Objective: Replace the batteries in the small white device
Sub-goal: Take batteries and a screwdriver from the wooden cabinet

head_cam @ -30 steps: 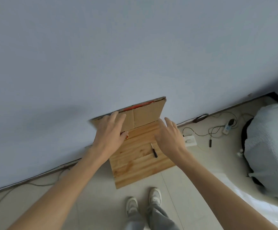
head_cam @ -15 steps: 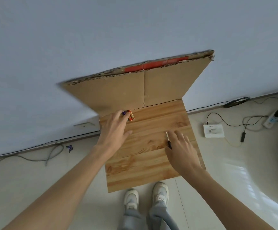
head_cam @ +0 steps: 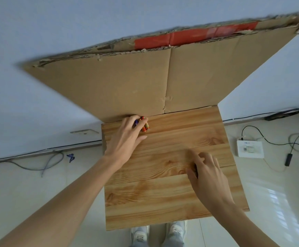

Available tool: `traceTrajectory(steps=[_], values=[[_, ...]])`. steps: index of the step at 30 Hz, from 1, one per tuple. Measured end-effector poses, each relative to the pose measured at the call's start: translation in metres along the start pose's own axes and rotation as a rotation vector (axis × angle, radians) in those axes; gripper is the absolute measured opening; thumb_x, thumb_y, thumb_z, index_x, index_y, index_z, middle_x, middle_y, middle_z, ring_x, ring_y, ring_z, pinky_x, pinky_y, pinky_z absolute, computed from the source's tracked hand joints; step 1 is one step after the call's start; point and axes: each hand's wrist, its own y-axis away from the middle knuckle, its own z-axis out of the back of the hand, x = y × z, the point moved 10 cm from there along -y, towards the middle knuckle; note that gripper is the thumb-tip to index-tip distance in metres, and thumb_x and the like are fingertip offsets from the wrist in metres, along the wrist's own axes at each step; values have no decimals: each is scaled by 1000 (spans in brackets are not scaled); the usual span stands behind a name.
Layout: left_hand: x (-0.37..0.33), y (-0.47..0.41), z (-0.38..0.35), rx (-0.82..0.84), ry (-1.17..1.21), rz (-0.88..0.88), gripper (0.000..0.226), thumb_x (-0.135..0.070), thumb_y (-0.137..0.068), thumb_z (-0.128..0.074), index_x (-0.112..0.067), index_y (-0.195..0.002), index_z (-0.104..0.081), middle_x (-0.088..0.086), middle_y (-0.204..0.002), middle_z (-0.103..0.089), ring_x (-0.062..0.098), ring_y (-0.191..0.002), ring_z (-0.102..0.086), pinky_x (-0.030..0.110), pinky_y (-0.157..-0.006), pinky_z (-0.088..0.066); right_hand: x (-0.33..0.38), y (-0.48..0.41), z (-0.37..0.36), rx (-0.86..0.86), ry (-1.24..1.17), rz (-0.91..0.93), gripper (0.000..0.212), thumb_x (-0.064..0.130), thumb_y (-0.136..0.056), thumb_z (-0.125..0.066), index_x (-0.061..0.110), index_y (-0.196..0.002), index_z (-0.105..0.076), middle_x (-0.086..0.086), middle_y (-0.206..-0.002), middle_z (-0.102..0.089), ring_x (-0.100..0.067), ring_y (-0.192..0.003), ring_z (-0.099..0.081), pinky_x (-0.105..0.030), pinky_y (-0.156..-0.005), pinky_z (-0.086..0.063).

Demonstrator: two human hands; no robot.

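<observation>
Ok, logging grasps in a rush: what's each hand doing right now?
Left hand: fingers on the batteries, thumb apart; grip cannot be told.
Right hand: fingers curled, pinching the small dark screwdriver.

Left forearm (head_cam: 70,198), right forearm (head_cam: 234,216) bare; white sneakers (head_cam: 139,234), pale laces; grey trouser cuffs (head_cam: 173,244) above

Batteries (head_cam: 145,126): a small cluster is lying at the far left corner of the wooden board (head_cam: 172,193), right at the foot of the cardboard sheet (head_cam: 127,86). Two orange-red cells are lying side by side. A blue-purple cell (head_cam: 136,122) is showing partly under the left hand's (head_cam: 125,138) fingers.
</observation>
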Motion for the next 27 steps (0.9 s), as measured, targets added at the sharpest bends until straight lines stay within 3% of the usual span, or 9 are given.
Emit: traceTrajectory(steps=[5,11,16,24,27], values=[[2,-2,-4,-57,11,-21,63,-42,-101,-68,-27,-159,-48,-1,-151,-48,21,-132,-50,34,-72,-65,-6,-4,-3,-16,-15,13,57,39,-105,-64,30,-157,-42,3,-136,-51,-18,-120,-57,-23,-59,-45],[-4,-7,-12,-113,65,-34,57,-36,-101,-71,-24,-154,-57,2,-152,-50,27,-131,-50,42,-89,-65,-12,-10,-6,-9,-18,24,60,40,-105,-63,28,-160,-42,4,-133,-50,-17,-118,-56,-22,-57,-49],[-4,-8,-17,-125,117,-66,52,-34,-101,-69,-24,-152,-60,2,-152,-49,27,-131,-50,46,-91,-64,-14,-9,-8,-13,-38,39,60,40,-104,-65,26,-159,-44,4,-132,-51,-18,-117,-57,-23,-56,-53],[1,-7,-17,-148,227,-99,52,-27,-98,-76,-22,-149,-65,2,-153,-49,23,-124,-50,43,-107,-56,-14,-7,-9,-28,-54,62,64,40,-105,-64,25,-162,-41,4,-132,-50,-18,-119,-55,-29,-63,-62],[3,-8,-19,-150,249,-104,52,-29,-97,-77,-22,-148,-66,2,-152,-51,22,-120,-52,42,-107,-55,-15,-7,-8,-39,-56,64,63,39,-104,-64,25,-162,-43,4,-132,-50,-18,-119,-56,-28,-59,-60]])
